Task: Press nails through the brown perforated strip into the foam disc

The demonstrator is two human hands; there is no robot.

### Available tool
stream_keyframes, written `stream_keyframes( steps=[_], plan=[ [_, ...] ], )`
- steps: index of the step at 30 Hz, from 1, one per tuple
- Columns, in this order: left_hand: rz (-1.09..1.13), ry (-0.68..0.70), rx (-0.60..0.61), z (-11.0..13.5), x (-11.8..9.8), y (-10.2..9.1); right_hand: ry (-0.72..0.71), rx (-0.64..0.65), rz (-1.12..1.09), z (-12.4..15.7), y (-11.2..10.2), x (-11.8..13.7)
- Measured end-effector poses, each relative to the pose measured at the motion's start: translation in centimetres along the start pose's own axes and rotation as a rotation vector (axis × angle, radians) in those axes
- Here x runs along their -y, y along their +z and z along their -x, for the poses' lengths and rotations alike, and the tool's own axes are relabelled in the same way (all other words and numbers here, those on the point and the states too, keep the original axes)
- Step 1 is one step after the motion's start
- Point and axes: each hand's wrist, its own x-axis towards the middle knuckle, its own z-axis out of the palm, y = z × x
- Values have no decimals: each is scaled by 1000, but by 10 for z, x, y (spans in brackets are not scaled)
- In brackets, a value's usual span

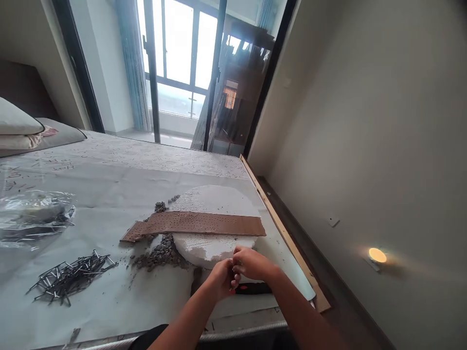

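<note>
White sheet (109, 291): covers the whole work surface; everything sits on it.
Foam disc (215, 228): white, round, flat, right of centre. Its near rim is just ahead of your hands.
Brown strip (204, 223): perforated, lies flat across the disc. Long axis runs left-right, crosswise to your reach. Left end overhangs the disc, right end stops near the disc's right rim.
Plastic bag (34, 216): clear, crumpled, far left, well apart from your hands.
Nail pile (69, 277): loose, dark, left front; well left of your left hand.
Gravel (160, 255): grey heap touching the disc's left rim, partly under the strip.
Tool handle (253, 288): black and red, lies just below your hands, mostly hidden by them.
Left hand (221, 282): fingers curled in, tips meeting your right hand. Something small may be pinched; cannot tell.
Right hand (253, 265): fingers bent narrow, pressed against the left at the disc's near rim. Nearer the disc and strip than the left.
Bearing: strip lies straight ahead and up from both hands, disc rim between.
</note>
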Motion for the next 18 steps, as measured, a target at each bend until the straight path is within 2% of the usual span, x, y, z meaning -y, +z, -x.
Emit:
stream_keyframes(
  steps=[2, 4, 7, 10, 11, 13, 15, 18],
  plan=[
    [24, -36, 11, 9, 5, 0, 93, -82, -48, 9, 7, 8],
    [20, -4, 1, 20, 6, -2, 165, -223, -164, 18, 19, 15],
    [-154, 101, -113, 41, -3, -19, 222, -434, -378, 30, 49, 17],
    [-598, 252, -373, 59, -20, -52, 272, -446, -469, 39, 79, 13],
    [-784, 328, -486, 63, -26, -63, 274, -441, -472, 42, 86, 13],
    [-1111, 430, -627, 67, -37, -84, 248, -450, -470, 47, 94, 13],
    [-1304, 434, -684, 66, -44, -99, 202, -459, -462, 51, 93, 16],
    [-1403, 368, -701, 59, -44, -111, 152, -439, -395, 58, 88, 21]
  ],
)
